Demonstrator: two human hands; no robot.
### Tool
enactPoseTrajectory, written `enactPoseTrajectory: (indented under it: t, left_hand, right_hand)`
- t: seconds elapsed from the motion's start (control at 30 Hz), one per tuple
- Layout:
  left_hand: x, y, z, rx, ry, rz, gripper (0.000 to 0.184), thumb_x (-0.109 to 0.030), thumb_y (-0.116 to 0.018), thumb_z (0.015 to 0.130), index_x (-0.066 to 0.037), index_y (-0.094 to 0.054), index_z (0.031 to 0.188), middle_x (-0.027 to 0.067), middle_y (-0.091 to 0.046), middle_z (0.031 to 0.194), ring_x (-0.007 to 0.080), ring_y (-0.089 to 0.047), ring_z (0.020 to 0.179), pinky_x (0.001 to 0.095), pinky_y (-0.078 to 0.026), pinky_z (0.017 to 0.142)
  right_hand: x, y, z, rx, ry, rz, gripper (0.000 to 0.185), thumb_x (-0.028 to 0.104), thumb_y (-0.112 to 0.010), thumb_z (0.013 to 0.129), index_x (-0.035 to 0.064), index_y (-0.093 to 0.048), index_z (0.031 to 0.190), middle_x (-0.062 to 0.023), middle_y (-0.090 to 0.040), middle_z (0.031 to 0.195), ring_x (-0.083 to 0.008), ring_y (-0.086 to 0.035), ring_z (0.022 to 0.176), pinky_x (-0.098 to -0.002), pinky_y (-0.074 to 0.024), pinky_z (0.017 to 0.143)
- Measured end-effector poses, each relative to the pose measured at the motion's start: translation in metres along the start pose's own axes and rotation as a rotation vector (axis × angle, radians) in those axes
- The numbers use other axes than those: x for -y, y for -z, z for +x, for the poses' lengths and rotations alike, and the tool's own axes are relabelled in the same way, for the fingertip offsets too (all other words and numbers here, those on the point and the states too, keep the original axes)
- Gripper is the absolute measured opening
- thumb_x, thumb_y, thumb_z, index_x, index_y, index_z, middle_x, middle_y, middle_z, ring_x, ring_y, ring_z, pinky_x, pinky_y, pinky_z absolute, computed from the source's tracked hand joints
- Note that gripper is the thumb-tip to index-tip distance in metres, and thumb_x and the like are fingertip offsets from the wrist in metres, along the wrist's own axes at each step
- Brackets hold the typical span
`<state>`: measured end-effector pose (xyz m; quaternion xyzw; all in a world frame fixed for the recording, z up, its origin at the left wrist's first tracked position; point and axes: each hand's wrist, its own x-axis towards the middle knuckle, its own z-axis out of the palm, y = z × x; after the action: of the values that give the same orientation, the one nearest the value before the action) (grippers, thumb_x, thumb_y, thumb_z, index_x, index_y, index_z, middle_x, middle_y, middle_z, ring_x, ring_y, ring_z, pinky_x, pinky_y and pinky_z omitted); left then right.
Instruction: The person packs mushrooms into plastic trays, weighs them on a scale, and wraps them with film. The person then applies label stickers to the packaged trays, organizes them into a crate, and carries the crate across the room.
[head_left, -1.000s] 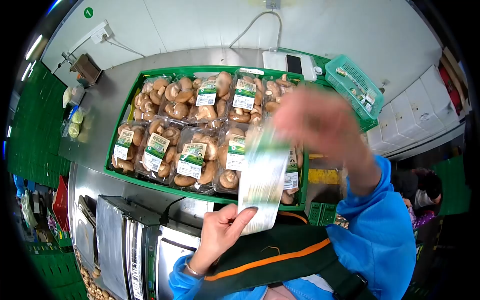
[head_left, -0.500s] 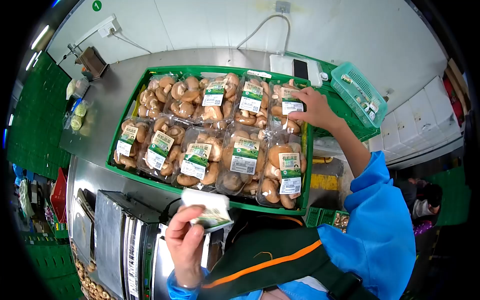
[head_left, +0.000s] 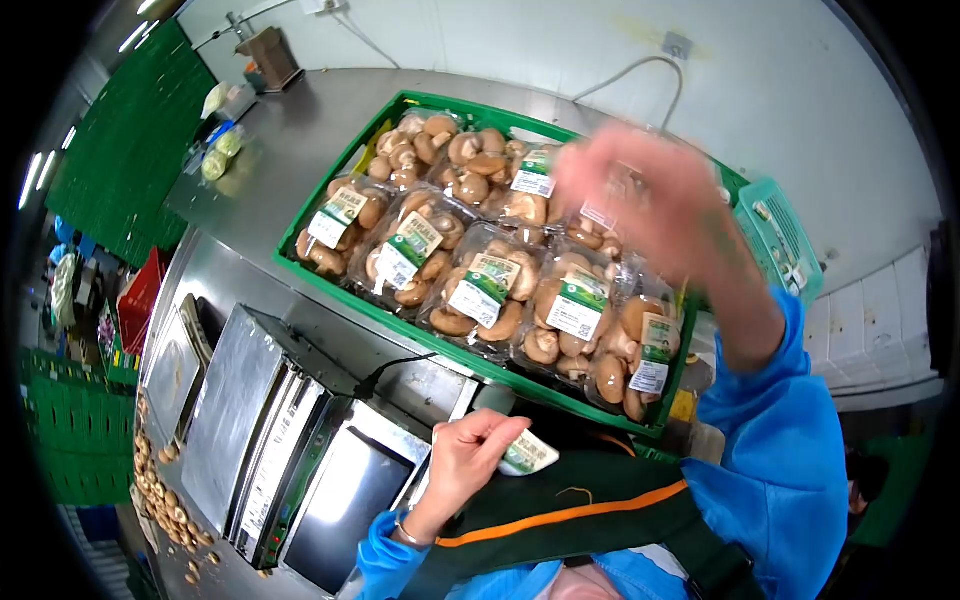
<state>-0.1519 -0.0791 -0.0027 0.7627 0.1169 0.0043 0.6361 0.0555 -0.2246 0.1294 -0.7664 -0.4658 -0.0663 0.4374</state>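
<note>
Clear packs of brown mushrooms stand in two rows inside a green crate (head_left: 455, 343), many with green and white labels. My left hand (head_left: 465, 465) pinches a small stack of labels (head_left: 528, 453) between thumb and fingers, just below the crate's front edge. Over the right part of the back row, my right hand (head_left: 640, 195) is smeared by motion and hides packs beneath it. Whether its fingers hold anything cannot be made out. At the crate's right front corner sits a labelled mushroom pack (head_left: 637, 350).
A metal weighing machine (head_left: 235, 420) with a dark screen stands at the lower left, with loose mushrooms (head_left: 165, 505) beyond it. A teal basket (head_left: 778, 240) is at the right. Bagged green vegetables (head_left: 222, 152) lie at the back left. A person is partly visible at the far right.
The view has turned and shifted, so the crate appears tilted. My right hand has lifted from the back right pack and now blurs above the back row. My left hand still has the labels.
</note>
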Motion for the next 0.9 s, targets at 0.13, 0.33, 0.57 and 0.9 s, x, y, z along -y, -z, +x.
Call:
enactPoseTrajectory:
  t: [0.13,0.33,0.57,0.9]
  left_hand:
    - [0.005,0.012,-0.016,-0.320,-0.009,-0.392,0.016,-0.010,-0.057,0.087,0.003,-0.060,0.096,0.0026,-0.063,0.081,0.0064,-0.054,0.072,0.0186,-0.044,0.065]
    - [-0.016,0.027,-0.020,-0.535,-0.187,0.111,0.011,-0.008,-0.062,0.083,0.000,-0.061,0.076,0.0045,-0.059,0.059,0.0043,-0.051,0.056,0.0207,-0.042,0.050]
    - [0.013,0.011,-0.022,-0.263,0.122,-0.392,0.021,-0.019,-0.062,0.085,0.001,-0.066,0.091,0.0013,-0.065,0.078,0.0051,-0.055,0.068,0.0218,-0.046,0.061]
    - [0.003,0.035,-0.036,-0.381,-0.081,-0.622,0.044,0.008,-0.053,0.079,0.005,-0.044,0.123,0.0147,-0.050,0.121,0.0186,-0.053,0.104,0.0296,-0.041,0.091]
  right_hand:
    - [-0.014,-0.027,0.042,0.406,-0.193,0.381,0.018,0.011,-0.059,0.082,0.0055,-0.061,0.099,-0.0044,-0.063,0.086,-0.0097,-0.058,0.080,-0.0264,-0.0462,0.071]
    - [0.022,-0.095,-0.018,0.759,0.223,0.304,0.021,0.024,-0.058,0.082,0.0047,-0.063,0.089,-0.0100,-0.060,0.082,-0.0239,-0.059,0.074,-0.0330,-0.0470,0.068]
    - [-0.069,-0.029,0.095,0.205,-0.382,0.201,0.018,0.018,-0.064,0.079,0.0063,-0.063,0.092,-0.0039,-0.062,0.081,-0.0087,-0.055,0.072,-0.0240,-0.0452,0.066]
    - [-0.231,-0.109,0.080,0.044,-0.361,-0.481,0.062,0.039,-0.070,0.065,0.0089,-0.052,0.117,-0.0129,-0.052,0.115,-0.0277,-0.044,0.110,-0.0424,-0.0336,0.088]
